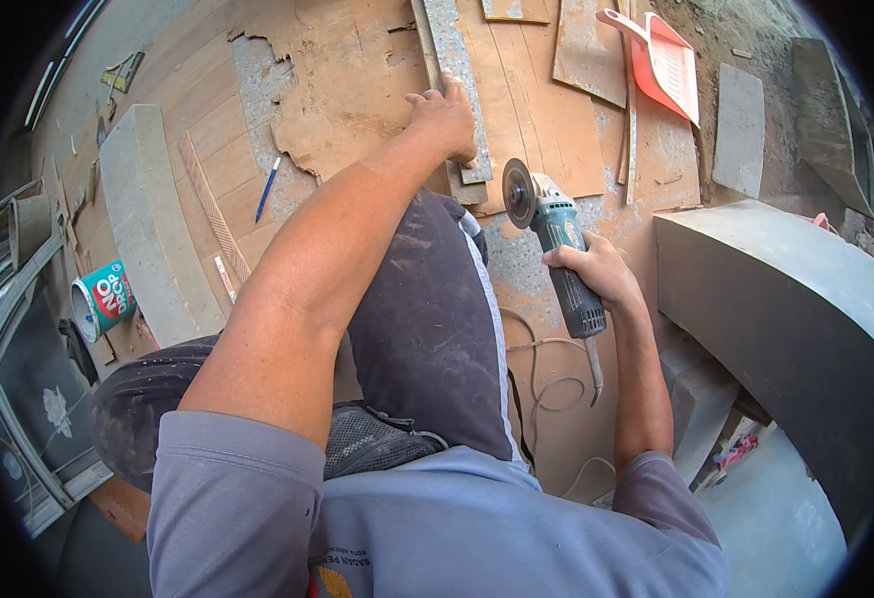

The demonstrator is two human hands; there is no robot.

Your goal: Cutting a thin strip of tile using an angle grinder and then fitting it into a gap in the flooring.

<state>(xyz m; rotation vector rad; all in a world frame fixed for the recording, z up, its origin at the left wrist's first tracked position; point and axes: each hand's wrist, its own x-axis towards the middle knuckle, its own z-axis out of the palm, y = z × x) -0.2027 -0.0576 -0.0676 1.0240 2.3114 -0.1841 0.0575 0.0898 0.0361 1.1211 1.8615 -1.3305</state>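
My right hand (pixel 601 271) is wrapped round the dark rear body of a teal and black angle grinder (pixel 560 231). Its cutting disc (pixel 520 193) points up and away from me, just right of my knee, and appears apart from any workpiece. A cord runs from the grinder's rear. Farther forward, my left hand (pixel 445 122) grips across a long, narrow, grey speckled strip (pixel 453 45), fingers at its left side and thumb near its right edge. The strip seems to be tile or stone and extends away from me. Part of it is hidden beneath that hand.
Torn brown board (pixel 342 70) covers the floor ahead. A blue pen (pixel 269 189), a grey slab (pixel 153 219) and a tipped teal can (pixel 104 299) lie leftward. A red-pink dustpan (pixel 664 70) lies far right, near a large curved grey block (pixel 766 264). Looped cord (pixel 557 404) lies beside my leg.
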